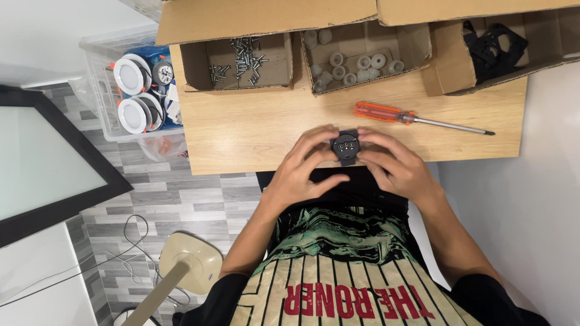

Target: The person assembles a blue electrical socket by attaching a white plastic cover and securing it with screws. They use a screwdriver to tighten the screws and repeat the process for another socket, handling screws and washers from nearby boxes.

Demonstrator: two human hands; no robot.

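- Head view shows both hands meeting on a small round black part [346,145], which sits just above the near edge of the table [241,145].
- Left hand [305,164] has its grip closed on the left side of the black part; the right hand [393,164] has its grip closed on the right side, fingers curled over it.
- Both hands are equally near to the black part; its round face looks up at the camera, and a short tab points toward the person.
- An orange screwdriver [411,118] lies just behind and right of the black part, its long axis left to right, tip pointing right, nearer to the right hand.
- Behind the black part stand open boxes: screws [241,60], white rings [350,66], black pieces [492,45].
- Bare table stays free left of the black part.
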